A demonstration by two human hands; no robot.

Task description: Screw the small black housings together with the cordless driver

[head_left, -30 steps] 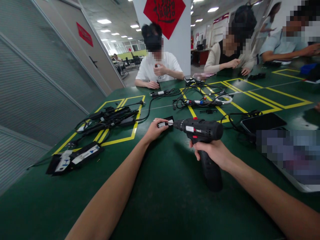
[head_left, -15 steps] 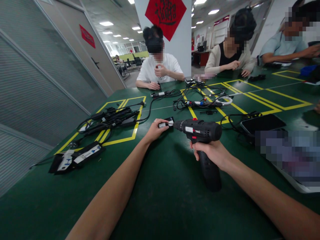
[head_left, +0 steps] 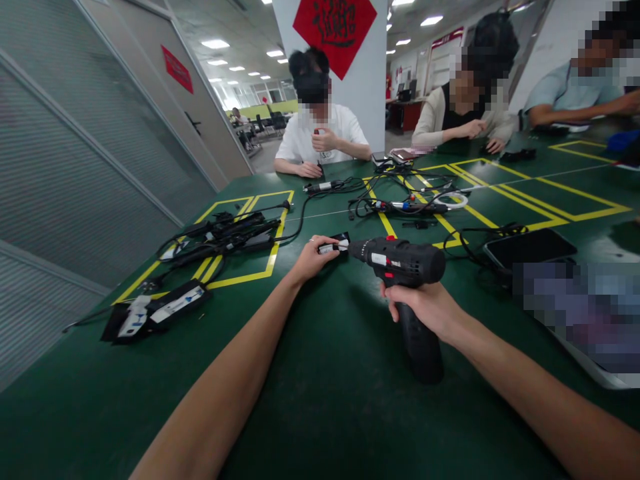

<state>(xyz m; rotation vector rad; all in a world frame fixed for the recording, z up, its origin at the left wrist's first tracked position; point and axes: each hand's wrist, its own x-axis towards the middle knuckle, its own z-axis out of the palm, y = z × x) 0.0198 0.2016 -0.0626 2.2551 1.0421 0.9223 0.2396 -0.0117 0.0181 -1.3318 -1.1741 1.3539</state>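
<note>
My right hand (head_left: 417, 303) is wrapped round the handle of a black cordless drill (head_left: 400, 260) with red switches. Its chuck points left, and the tip is at a small black piece with a white label (head_left: 342, 238) on the green table. My left hand (head_left: 317, 255) grips that small piece from its left side, fingers bent over it. Fingers and chuck cover much of the piece, so its exact kind cannot be made out. Whether the bit touches it is hard to tell.
Left lie a heap of black cables and adapters (head_left: 225, 237) and black pouches with white labels (head_left: 175, 303). More cables and pen-like tools (head_left: 400, 207) lie ahead. A dark phone-like device (head_left: 530, 248) rests right. Yellow tape (head_left: 243, 282) marks the table (head_left: 320, 400). Several people sit opposite.
The whole view has shifted very slightly. Both hands, the drill and the small black piece keep practically the same places relative to one another.
</note>
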